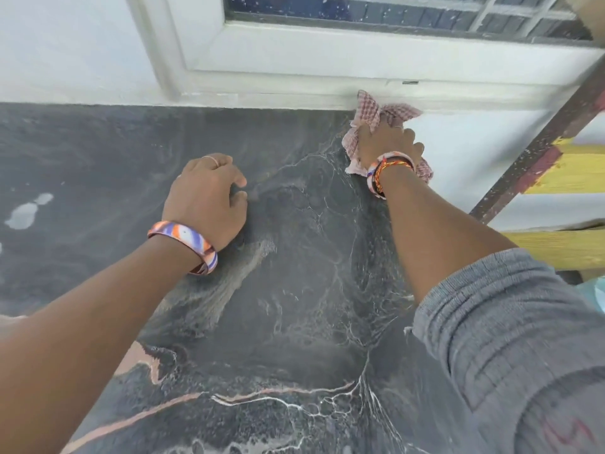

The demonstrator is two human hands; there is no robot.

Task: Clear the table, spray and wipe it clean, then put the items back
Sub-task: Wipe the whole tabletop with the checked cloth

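Cloth (370, 113) bunched under the right hand (388, 139) sits at two o'clock, at the table's (294, 257) far right corner against the wall. Wiping well here means flat pressure and overlapping strokes drawn back toward six o'clock, so the corner grime isn't pushed along the edge. The right hand's fingers curl closed over the checked fabric, pressing it down. The left hand (206, 198) rests at ten o'clock, half-open, fingertips seemingly touching the dark marbled surface and holding nothing, bracing. Pale patches (27, 211), possibly wet spray, lie at nine o'clock.
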